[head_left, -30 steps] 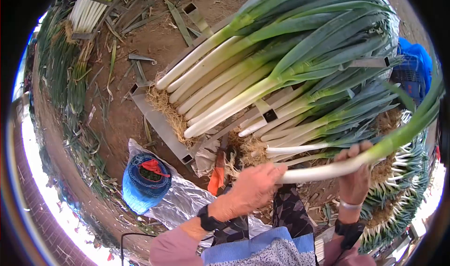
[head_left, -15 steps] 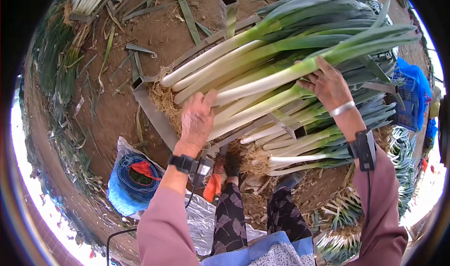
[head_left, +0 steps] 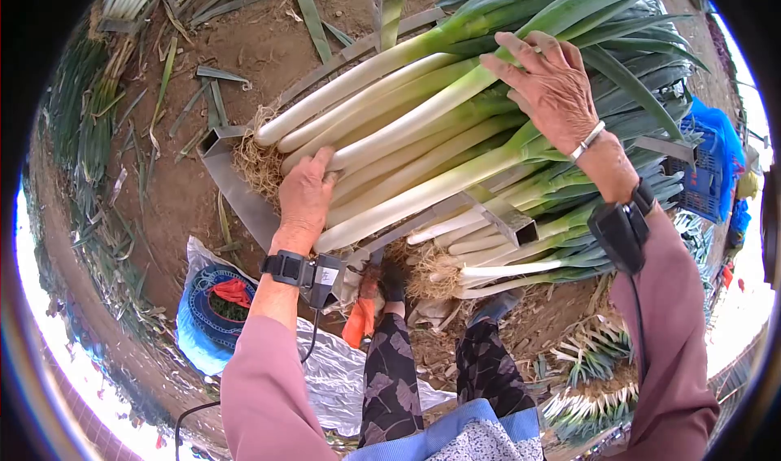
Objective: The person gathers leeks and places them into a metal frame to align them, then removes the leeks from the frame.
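A leek (head_left: pixel 411 123) with a long white shaft lies over a pile of other leeks in a metal frame (head_left: pixel 240 189). My left hand (head_left: pixel 306 197) is closed round its root end, the roots hidden by the fingers. Farther up, my right hand (head_left: pixel 553 95) curls its fingers over the same leek where the white turns green. Beside it in the pile, leeks with pale stringy roots (head_left: pixel 259 168) rest with their root ends to the left. The lowest leek (head_left: pixel 407 205) in the frame lies below my left hand.
More leeks (head_left: pixel 504 270) lie on the ground below the frame, near my feet. A metal post (head_left: pixel 389 10) rises at the frame's far side. A blue crate (head_left: pixel 700 168) stands at right, a blue bag-lined container (head_left: pixel 203 315) at lower left. Loose leaves litter the soil.
Both hands have moved the leek up and left, down against the pile beside the others. My right hand has shifted away from me along with its green part.
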Demonstrator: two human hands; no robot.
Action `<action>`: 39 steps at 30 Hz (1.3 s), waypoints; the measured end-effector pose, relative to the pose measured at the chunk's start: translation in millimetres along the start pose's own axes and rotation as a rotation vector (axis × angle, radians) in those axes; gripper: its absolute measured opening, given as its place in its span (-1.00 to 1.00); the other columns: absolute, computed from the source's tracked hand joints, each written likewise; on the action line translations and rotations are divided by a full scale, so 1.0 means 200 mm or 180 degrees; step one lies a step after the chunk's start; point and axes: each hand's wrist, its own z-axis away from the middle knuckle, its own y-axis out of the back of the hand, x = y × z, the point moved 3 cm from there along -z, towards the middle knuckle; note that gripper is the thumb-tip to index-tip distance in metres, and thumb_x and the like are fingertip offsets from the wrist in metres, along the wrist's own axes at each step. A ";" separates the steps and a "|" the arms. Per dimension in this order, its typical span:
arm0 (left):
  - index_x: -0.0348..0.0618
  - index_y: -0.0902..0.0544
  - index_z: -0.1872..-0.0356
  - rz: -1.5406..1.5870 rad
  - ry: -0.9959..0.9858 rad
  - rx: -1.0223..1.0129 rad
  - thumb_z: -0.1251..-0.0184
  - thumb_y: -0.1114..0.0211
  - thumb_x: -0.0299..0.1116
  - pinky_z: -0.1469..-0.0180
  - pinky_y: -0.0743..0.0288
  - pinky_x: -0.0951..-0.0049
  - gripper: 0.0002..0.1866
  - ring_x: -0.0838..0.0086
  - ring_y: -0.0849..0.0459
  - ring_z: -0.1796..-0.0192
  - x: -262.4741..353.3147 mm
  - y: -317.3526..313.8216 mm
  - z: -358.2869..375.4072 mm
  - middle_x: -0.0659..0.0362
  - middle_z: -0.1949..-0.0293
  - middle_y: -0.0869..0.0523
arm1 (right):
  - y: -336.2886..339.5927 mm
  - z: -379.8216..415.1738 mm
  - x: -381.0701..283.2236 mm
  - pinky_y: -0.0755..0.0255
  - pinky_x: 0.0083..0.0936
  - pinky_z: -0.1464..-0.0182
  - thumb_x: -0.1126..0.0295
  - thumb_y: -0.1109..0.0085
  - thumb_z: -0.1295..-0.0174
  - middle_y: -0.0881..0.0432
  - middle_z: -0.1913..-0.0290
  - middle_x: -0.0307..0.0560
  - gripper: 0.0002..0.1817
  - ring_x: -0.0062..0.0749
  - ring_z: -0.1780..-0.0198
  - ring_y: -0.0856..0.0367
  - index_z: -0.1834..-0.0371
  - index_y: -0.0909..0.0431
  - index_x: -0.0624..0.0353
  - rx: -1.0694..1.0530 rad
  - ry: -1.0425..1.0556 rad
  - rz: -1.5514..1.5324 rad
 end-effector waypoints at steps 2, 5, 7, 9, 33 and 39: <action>-0.03 -0.50 -0.18 -0.0121 -0.0011 -0.0015 -0.26 -0.28 -0.38 0.03 -0.52 0.08 -0.57 -0.05 -0.62 0.07 0.01 0.00 0.01 -0.06 0.15 -0.64 | -0.02 -0.02 0.02 -0.24 -0.22 -0.27 0.39 -0.17 -0.11 -0.45 -0.22 -0.29 -0.55 -0.25 -0.23 -0.35 -0.13 -0.57 -0.19 -0.0127 0.0316 0.0324; -0.05 -0.50 -0.18 -0.0263 -0.0152 0.0081 -0.25 -0.27 -0.41 0.04 -0.53 0.07 -0.56 -0.05 -0.63 0.08 -0.01 -0.03 0.04 -0.07 0.16 -0.63 | -0.03 -0.01 -0.03 -0.21 -0.27 -0.25 0.38 -0.13 -0.11 -0.45 -0.08 -0.29 -0.63 -0.32 -0.20 -0.37 -0.03 -0.57 -0.13 -0.0269 0.0387 0.0434; -0.06 -0.50 -0.17 -0.0295 -0.0259 0.0238 -0.24 -0.28 -0.43 0.05 -0.53 0.07 -0.56 -0.05 -0.63 0.08 -0.04 -0.04 0.05 -0.07 0.16 -0.63 | -0.04 -0.02 -0.04 -0.20 -0.32 -0.21 0.37 -0.11 -0.08 -0.44 0.03 -0.28 -0.68 -0.38 -0.16 -0.38 0.04 -0.57 -0.08 -0.0358 0.0466 0.0401; -0.07 -0.50 -0.15 -0.0493 -0.0167 0.0136 -0.24 -0.27 -0.46 0.10 -0.56 0.07 -0.57 -0.05 -0.64 0.11 -0.06 -0.04 0.04 -0.08 0.18 -0.63 | -0.08 -0.04 -0.04 -0.21 -0.32 -0.18 0.37 -0.11 -0.06 -0.44 0.03 -0.27 -0.68 -0.38 -0.14 -0.39 0.05 -0.57 -0.07 -0.0340 0.0468 0.0353; -0.16 -0.54 0.33 -0.1717 -0.0367 0.0787 -0.18 -0.22 -0.44 0.22 -0.53 0.20 -0.92 0.18 -0.63 0.17 0.00 0.02 0.01 0.08 0.24 -0.53 | -0.21 -0.02 -0.08 -0.35 -0.43 -0.05 0.35 -0.15 0.02 -0.42 0.16 -0.21 -0.83 -0.38 -0.01 -0.42 0.32 -0.57 0.02 0.0035 0.0440 -0.0059; -0.25 -0.55 -0.02 -0.1173 -0.1369 0.0974 -0.17 -0.16 -0.54 0.09 -0.49 0.20 -0.66 0.15 -0.58 0.11 0.39 -0.05 -0.11 0.00 0.19 -0.58 | -0.21 -0.03 -0.11 -0.33 -0.41 -0.07 0.32 -0.15 0.03 -0.41 0.16 -0.22 -0.85 -0.35 -0.03 -0.40 0.36 -0.58 0.02 -0.0002 0.0074 0.0029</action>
